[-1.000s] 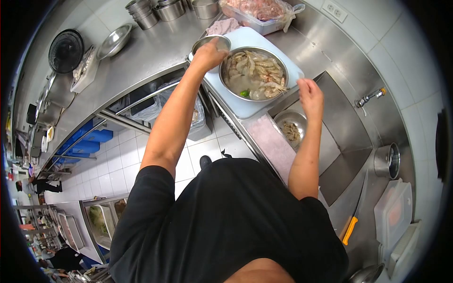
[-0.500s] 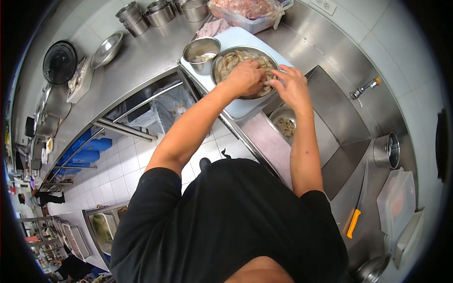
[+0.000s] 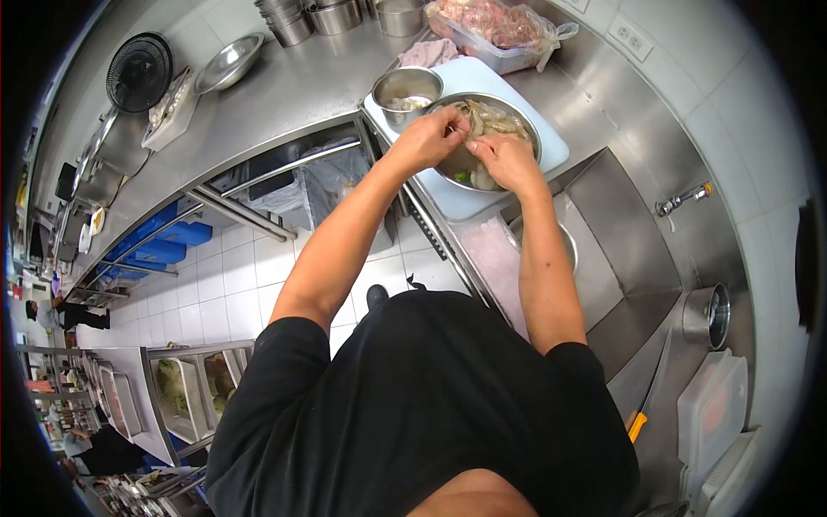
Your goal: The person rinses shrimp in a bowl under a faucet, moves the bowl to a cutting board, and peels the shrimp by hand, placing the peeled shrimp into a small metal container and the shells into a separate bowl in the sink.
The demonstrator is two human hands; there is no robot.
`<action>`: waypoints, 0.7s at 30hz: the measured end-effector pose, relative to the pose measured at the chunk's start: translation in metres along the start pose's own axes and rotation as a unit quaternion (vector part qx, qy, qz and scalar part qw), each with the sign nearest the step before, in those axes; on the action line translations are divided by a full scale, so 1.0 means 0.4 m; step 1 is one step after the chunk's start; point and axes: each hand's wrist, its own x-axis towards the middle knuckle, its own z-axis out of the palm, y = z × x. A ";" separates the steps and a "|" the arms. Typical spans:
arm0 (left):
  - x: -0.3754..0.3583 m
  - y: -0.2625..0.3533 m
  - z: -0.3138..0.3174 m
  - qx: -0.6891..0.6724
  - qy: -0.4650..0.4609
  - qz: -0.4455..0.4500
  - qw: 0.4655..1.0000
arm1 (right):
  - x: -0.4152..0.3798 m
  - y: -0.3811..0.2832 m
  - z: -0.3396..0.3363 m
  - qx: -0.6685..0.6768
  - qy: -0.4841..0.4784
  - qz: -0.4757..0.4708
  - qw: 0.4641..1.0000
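A small steel bowl sits on the counter, touching the big bowl of shrimp on the white board. Over it, the left hand and right hand meet, fingers pinched on a shrimp.

Pale pinkish-grey shrimp fill a silver bowl on a light-blue board, near a pink cloth, a black fan, blue crates and white floor tiles.
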 end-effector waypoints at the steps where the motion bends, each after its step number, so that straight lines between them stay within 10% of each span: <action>1: 0.000 0.000 -0.002 -0.047 0.008 -0.022 0.999 | 0.005 -0.002 -0.005 0.021 -0.011 0.016 1.000; 7: 0.016 -0.052 0.051 -0.233 0.023 0.042 0.971 | 0.008 -0.009 -0.022 0.045 0.013 0.041 0.998; 14: 0.006 -0.029 0.056 -0.242 -0.062 -0.130 0.959 | -0.019 -0.015 -0.042 -0.023 0.103 -0.002 0.994; 21: -0.007 -0.030 0.052 -0.315 -0.081 -0.078 0.942 | -0.023 -0.027 -0.066 0.186 -0.016 0.103 0.977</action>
